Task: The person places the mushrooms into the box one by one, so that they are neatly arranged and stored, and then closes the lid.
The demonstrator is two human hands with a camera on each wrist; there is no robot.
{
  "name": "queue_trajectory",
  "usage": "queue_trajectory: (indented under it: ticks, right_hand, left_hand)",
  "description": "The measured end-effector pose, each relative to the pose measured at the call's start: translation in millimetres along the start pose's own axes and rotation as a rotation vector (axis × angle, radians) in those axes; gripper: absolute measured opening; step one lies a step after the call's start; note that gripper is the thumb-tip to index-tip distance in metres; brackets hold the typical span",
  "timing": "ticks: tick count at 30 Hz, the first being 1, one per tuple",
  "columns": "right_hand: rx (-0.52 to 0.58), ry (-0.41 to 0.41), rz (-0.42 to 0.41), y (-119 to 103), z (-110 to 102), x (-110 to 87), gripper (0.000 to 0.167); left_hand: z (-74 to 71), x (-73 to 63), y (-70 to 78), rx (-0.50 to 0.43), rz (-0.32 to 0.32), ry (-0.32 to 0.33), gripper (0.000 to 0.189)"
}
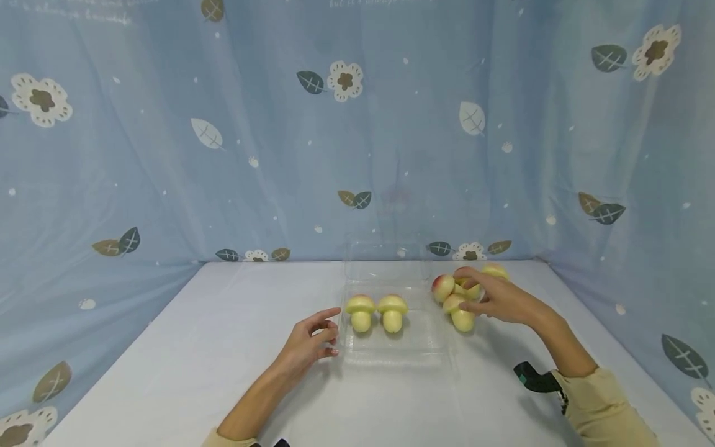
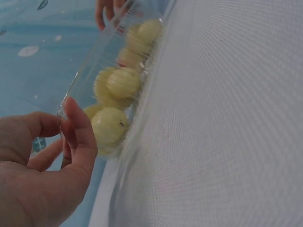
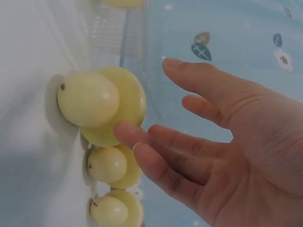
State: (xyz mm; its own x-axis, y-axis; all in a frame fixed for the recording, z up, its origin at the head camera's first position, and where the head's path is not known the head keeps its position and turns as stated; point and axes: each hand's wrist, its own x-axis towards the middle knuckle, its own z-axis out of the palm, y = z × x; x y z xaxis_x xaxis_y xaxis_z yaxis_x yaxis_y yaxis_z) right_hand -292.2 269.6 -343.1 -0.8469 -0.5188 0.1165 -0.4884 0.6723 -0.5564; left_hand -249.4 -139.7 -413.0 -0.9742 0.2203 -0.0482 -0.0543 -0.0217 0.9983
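- Head view: a clear, thin plastic box (image 1: 426, 335) lies on a white tabletop (image 1: 167, 366), its see-through lid (image 1: 385, 268) at 12 o'clock.
- Two yellow mushrooms (image 1: 393, 304) sit side by side in the box, with smooth, round caps and fat stems pointing to 6 o'clock.
- The left hand (image 1: 304, 344) is at the box's 9 o'clock edge.
- The right hand (image 1: 499, 299) is over at 3 o'clock, on a little heap of mushrooms (image 1: 462, 315), some with rosy caps.
- Left wrist view: the left hand pinches the shiny rim. Mushrooms show through the plastic, running from the hand toward 1 o'clock. At 3 o'clock the tabletop looks woven.
- Right wrist view: the right hand comes from 4 o'clock, finger and thumb wide apart. One plump mushroom (image 3: 90, 99) is by its fingertips at 9 o'clock; I can't tell if they touch. Two more line up at 7 o'clock.
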Motion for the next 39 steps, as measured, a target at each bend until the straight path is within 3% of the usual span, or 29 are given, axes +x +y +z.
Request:
queue_trajectory:
  ticks: [6,16,21,39]
  right_hand:
    - [-0.041,-0.002,0.004,5,0,1.0,0.057]
    - [-0.124,0.007,0.048,13,10,-1.1,0.07]
    - [-0.144,0.006,0.028,19,14,1.2,0.07]
    - [-0.032,-0.045,-0.031,33,22,5.2,0.076]
  left_hand:
    - [1.0,1.0,2.8,-0.005,-0.002,0.015,0.05]
    - [2.3,-3.2,2.7,-0.015,-0.012,0.011,0.05]
    - [1.4,-2.4,1.8,-0.008,-0.009,0.005,0.05]
    - [2.7,-2.1,1.7,-0.022,-0.004,0.006,0.049]
